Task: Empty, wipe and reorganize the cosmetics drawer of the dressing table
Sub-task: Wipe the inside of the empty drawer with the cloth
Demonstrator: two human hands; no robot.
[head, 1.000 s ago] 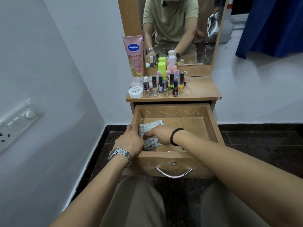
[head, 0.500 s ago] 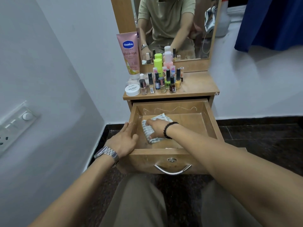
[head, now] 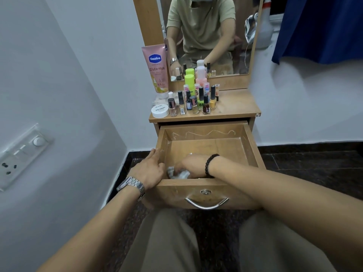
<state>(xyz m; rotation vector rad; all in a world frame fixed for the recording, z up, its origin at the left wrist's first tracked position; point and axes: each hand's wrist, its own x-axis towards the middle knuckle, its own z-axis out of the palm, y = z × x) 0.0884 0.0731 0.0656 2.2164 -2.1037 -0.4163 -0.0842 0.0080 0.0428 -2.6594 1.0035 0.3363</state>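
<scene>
The wooden drawer of the dressing table is pulled out, holding only a cloth. My right hand is inside it at the near left corner, pressing a crumpled white-grey cloth against the drawer floor; the front panel hides part of the cloth. My left hand grips the drawer's left wall near the front corner. On the tabletop stand several nail polish bottles, a white nail polish remover jar, a pink Vaseline tube and green and pink bottles.
A mirror rises behind the tabletop and reflects the person. A white wall with a switch panel is close on the left. A blue curtain hangs at the upper right. Dark tiled floor lies around the table; my knees are under the drawer.
My right hand has dragged the cloth from the middle-left of the drawer floor back to the near left corner. My left hand stays on the drawer's left wall.
</scene>
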